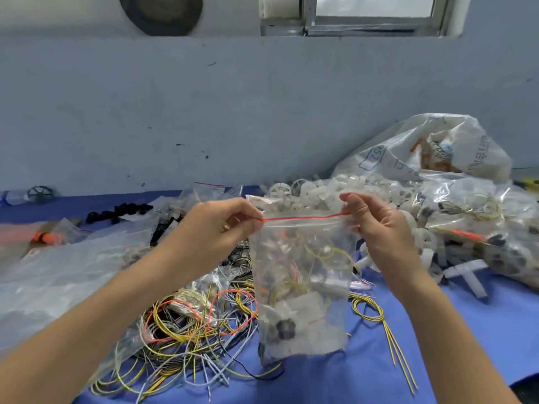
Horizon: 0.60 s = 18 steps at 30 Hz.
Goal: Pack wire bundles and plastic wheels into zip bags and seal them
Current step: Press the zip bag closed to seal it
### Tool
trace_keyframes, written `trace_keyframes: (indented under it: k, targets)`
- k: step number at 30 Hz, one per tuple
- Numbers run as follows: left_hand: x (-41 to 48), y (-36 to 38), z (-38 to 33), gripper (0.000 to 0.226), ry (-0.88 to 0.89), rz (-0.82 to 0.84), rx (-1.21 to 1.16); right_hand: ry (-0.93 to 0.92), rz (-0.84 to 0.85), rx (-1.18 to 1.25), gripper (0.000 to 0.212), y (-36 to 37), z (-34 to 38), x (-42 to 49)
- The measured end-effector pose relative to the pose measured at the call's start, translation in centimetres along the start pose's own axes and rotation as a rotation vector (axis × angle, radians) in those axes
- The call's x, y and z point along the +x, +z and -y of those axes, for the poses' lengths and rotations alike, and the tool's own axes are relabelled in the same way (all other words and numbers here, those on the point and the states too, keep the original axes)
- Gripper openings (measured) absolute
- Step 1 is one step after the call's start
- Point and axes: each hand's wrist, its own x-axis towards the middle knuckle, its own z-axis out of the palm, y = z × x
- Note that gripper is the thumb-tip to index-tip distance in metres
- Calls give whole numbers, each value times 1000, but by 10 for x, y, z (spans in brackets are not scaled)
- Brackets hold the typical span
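Bag (303, 287) held up over the blue table (437, 345), already loaded with wires and small plastic parts. Left hand (221, 228) and right hand (376, 225) each pinch one end of its red zip strip (303, 218), which looks closed or nearly so. Loose wires (192, 325) and white wheels (315, 191) remain unpacked; filled bags (478, 228) lie right.

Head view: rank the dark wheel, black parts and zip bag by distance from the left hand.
1. zip bag, its top corner pinched by the left hand
2. black parts, behind, to the left
3. dark wheel, far left by the wall
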Motion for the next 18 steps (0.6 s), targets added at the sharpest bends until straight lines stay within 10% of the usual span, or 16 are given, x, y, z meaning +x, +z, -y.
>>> trace_keyframes:
  k: [10,18]
  targets:
    - [1,2,8,7,-16,20,29,-433,508,-842,60,53,44,5]
    - [-3,-2,14,14,-20,57,-83,-264,723,-670,11,67,34,21]
